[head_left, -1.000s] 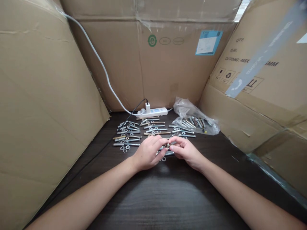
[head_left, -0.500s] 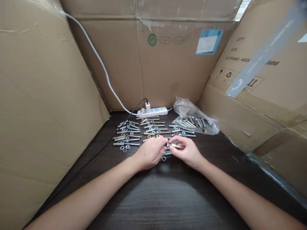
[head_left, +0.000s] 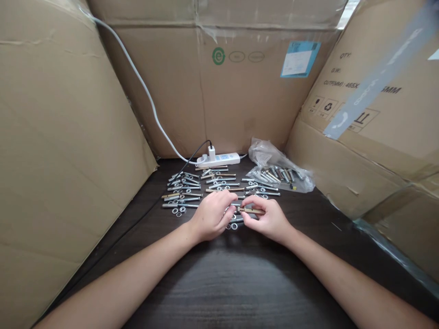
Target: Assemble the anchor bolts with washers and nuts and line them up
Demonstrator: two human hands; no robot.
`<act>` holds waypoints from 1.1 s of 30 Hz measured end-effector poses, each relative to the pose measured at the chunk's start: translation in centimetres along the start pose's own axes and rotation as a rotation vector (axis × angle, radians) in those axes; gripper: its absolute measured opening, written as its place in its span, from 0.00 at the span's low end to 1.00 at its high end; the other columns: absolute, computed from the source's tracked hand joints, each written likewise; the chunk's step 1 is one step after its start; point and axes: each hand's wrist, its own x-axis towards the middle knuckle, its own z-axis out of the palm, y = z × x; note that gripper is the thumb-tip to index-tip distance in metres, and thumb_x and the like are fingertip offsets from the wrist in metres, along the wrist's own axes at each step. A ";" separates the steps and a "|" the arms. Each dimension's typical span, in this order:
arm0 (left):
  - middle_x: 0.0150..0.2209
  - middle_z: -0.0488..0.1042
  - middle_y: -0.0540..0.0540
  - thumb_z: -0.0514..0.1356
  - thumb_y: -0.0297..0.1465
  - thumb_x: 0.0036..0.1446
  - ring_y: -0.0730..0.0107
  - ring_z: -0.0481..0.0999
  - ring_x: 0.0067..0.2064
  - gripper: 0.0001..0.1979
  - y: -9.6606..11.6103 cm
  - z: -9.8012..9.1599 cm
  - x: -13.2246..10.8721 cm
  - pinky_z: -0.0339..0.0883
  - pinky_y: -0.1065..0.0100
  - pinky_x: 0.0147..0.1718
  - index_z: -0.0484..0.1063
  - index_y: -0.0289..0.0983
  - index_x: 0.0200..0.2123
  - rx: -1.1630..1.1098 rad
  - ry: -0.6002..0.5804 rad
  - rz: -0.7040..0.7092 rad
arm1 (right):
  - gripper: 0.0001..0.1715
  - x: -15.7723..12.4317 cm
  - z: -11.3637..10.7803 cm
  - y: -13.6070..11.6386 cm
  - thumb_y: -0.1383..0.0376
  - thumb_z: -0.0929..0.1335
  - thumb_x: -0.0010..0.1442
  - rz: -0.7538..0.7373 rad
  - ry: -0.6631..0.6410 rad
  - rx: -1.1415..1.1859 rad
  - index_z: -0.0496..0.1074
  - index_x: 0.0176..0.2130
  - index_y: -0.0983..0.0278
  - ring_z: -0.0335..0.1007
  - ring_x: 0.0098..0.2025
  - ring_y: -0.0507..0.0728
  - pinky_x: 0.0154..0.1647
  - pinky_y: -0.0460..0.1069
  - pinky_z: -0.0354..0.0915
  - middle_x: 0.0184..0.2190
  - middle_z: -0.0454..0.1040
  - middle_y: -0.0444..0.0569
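Observation:
My right hand (head_left: pixel 270 217) pinches a brass-coloured expansion bolt (head_left: pixel 254 211) by its sleeve, thumb below and fingers above. The bolt lies nearly level, and a nut (head_left: pixel 239 209) shows at its left end. Close to that nut is my left hand (head_left: pixel 214 214), its fingers curled in towards the thumb. What lies between the left fingertips is hidden from me. Below the hands, a loose washer (head_left: pixel 234 226) rests on the dark table (head_left: pixel 233 283). Partly covered by my right hand is a silver bolt (head_left: pixel 237 220).
Rows of bolts with sleeves, nuts and washers (head_left: pixel 181 210) cover the table's back half. A clear plastic bag (head_left: pixel 274 157) with more bolts lies back right. Behind the rows is a white power strip (head_left: pixel 222 159) with cables. Cardboard walls (head_left: pixel 226 100) stand on three sides.
My left fingers have drawn slightly left from the nut, so more of it shows. My right hand keeps its hold on the bolt, shifted only slightly.

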 end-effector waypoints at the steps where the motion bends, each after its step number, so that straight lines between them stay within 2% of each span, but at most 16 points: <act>1: 0.36 0.70 0.45 0.46 0.28 0.62 0.66 0.68 0.37 0.09 0.0 0.0 0.0 0.62 0.66 0.37 0.63 0.36 0.42 -0.018 0.013 0.022 | 0.08 0.0 -0.1 0.1 0.64 0.68 0.51 -0.010 0.012 -0.022 0.71 0.34 0.64 0.56 0.18 0.47 0.19 0.43 0.55 0.19 0.66 0.40; 4: 0.37 0.69 0.45 0.48 0.25 0.60 0.66 0.68 0.38 0.10 -0.1 0.2 -0.1 0.62 0.66 0.38 0.63 0.36 0.43 -0.027 -0.037 0.080 | 0.08 0.3 -0.5 0.5 0.65 0.68 0.51 -0.033 0.039 -0.068 0.71 0.34 0.64 0.55 0.18 0.47 0.19 0.43 0.54 0.18 0.66 0.39; 8: 0.41 0.68 0.45 0.50 0.26 0.61 0.66 0.68 0.39 0.11 -0.3 0.6 -0.1 0.62 0.66 0.38 0.64 0.38 0.46 0.019 -0.087 0.075 | 0.07 0.5 -0.5 1.0 0.65 0.68 0.50 -0.045 0.061 -0.075 0.71 0.33 0.65 0.56 0.17 0.47 0.19 0.42 0.54 0.18 0.66 0.39; 18: 0.39 0.68 0.46 0.51 0.27 0.61 0.68 0.67 0.37 0.10 -0.4 0.8 -0.1 0.61 0.66 0.37 0.66 0.39 0.45 0.062 -0.063 0.062 | 0.09 0.4 -0.4 1.0 0.65 0.68 0.49 -0.065 0.072 -0.123 0.72 0.34 0.65 0.54 0.17 0.46 0.19 0.42 0.53 0.17 0.64 0.38; 33: 0.40 0.70 0.46 0.51 0.30 0.62 0.66 0.68 0.39 0.08 0.1 0.5 0.0 0.60 0.65 0.38 0.65 0.38 0.44 0.063 -0.100 0.008 | 0.08 0.3 -0.3 1.1 0.66 0.68 0.51 -0.092 0.046 -0.163 0.72 0.35 0.63 0.59 0.19 0.47 0.21 0.42 0.58 0.22 0.72 0.40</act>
